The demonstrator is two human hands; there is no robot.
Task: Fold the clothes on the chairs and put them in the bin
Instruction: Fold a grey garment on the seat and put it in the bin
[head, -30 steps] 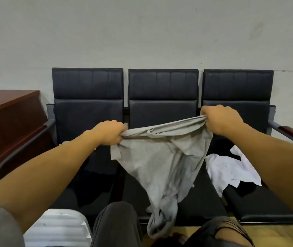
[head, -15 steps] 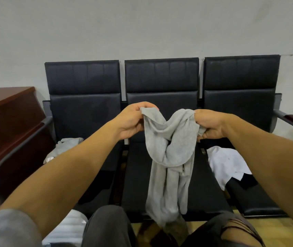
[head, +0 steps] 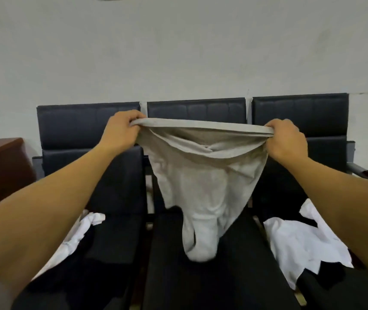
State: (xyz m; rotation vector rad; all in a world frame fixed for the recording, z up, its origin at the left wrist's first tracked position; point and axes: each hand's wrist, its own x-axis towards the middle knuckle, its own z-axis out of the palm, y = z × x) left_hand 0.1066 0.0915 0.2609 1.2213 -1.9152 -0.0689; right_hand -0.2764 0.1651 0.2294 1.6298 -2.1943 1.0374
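- Grey garment [head: 203, 184] is stretched wide again; half a second ago the two hands had it bunched together at centre frame.
- It hangs between them, its upper edge taut and its lower end touching the middle chair [head: 201, 276].
- Left hand [head: 120, 130] and right hand [head: 287, 139] each grip a corner, fingers curled tight.
- White clothes [head: 299, 247] lie at lower right.

White garment [head: 71, 240] (left arm [head: 44, 209] across)
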